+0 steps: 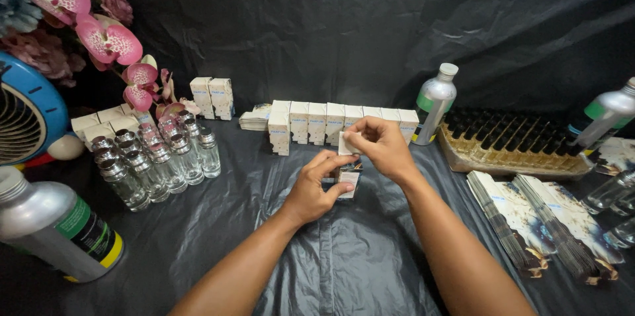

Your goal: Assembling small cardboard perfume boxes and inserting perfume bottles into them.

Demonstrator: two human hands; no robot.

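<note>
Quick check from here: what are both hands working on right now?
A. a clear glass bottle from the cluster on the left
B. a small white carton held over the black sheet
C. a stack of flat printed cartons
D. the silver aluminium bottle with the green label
B: the left hand grips the small white carton from below while the right hand pinches its top flap; the clear glass bottles stand untouched at the left.

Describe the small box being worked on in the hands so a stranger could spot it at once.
Start at the row of white cartons standing along the black backdrop at table centre. Just in front of it, the left hand grips a small upright box while the right hand pinches its top flap. Unlike its closed, lined-up neighbours, it stands apart, open-topped, and held.
</note>
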